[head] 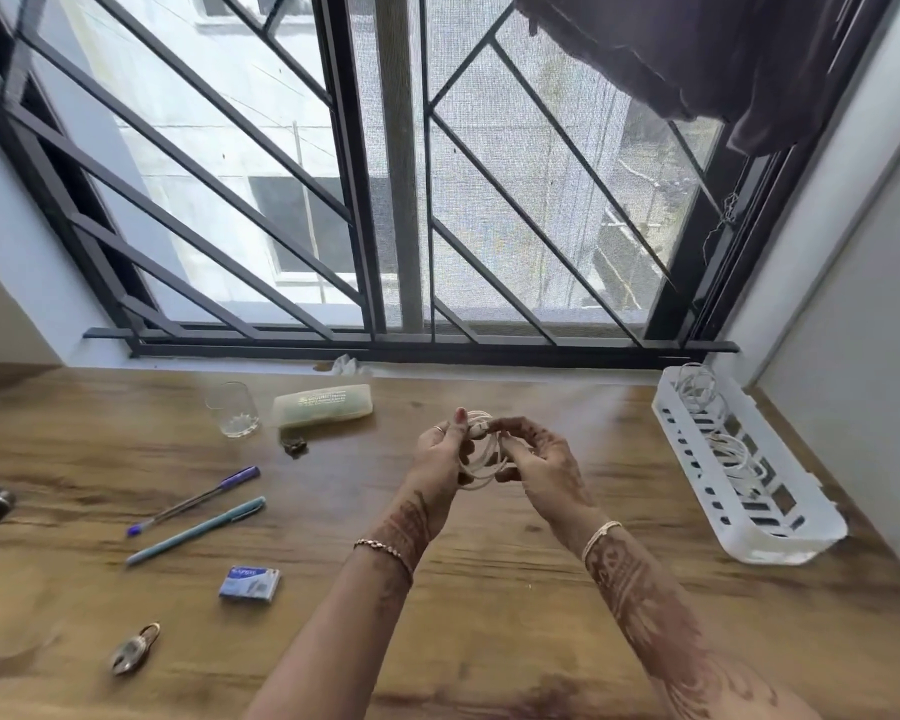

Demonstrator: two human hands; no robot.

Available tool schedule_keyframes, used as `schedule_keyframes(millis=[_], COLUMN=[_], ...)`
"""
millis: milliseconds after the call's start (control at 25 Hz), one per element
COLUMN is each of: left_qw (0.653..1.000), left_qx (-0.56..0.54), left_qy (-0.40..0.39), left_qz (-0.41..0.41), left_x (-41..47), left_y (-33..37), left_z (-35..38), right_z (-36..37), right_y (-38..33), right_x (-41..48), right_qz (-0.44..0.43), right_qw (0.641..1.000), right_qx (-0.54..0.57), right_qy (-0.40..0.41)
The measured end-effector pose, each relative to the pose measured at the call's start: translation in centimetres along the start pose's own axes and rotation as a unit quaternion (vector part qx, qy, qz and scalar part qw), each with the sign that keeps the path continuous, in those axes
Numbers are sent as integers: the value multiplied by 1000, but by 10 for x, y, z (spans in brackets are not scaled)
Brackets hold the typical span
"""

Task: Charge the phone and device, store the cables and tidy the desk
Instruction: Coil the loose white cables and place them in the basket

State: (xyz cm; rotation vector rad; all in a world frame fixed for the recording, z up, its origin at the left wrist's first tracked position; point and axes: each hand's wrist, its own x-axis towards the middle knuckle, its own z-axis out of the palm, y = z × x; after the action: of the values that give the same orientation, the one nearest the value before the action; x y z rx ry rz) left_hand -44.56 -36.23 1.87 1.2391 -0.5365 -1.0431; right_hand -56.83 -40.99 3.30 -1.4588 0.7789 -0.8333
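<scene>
I am viewing a wooden desk under a barred window. Both hands are raised above the desk centre, holding a coiled white cable between them. The left hand is gripping the coil's left side, thumb pointing up. The right hand is pinching the coil's top at the connector, fingers curled around the loops. The cable is hanging clear of the desk surface.

A white slotted basket is lying well to the right of the hands, with more white cables coiled inside. To the left, two pens, a small blue box, a padlock, a glass and a pale case are lying on the desk.
</scene>
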Motion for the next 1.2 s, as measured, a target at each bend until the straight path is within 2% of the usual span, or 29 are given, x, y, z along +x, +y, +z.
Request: schedule_keyframes(millis=[120,240,560,760,920,1080,1200], left_qw=[1000,1000,997,998,998,998,998], left_qx=[-3,-5,52,20,27,23,0], left_qy=[11,22,59,36,12,27,11], left_qz=[-3,-10,-14,-56,-55,-61,-70], left_x=[-2,-5,-11,-10,-10,-18,-26], left_y=[2,1,-21,-29,-29,-26,-26], left_z=[3,7,10,10,18,18,17], right_z=[5,10,27,18,16,9,-3], right_y=[2,11,40,34,33,25,16], right_x=[-2,2,-7,-12,-15,-12,-11], right_qz=[-16,-31,24,23,43,62,46], right_qw=[999,991,981,980,975,963,965], right_qx=[-26,-93,-86,-6,89,172,166], right_qy=[9,86,171,198,200,198,197])
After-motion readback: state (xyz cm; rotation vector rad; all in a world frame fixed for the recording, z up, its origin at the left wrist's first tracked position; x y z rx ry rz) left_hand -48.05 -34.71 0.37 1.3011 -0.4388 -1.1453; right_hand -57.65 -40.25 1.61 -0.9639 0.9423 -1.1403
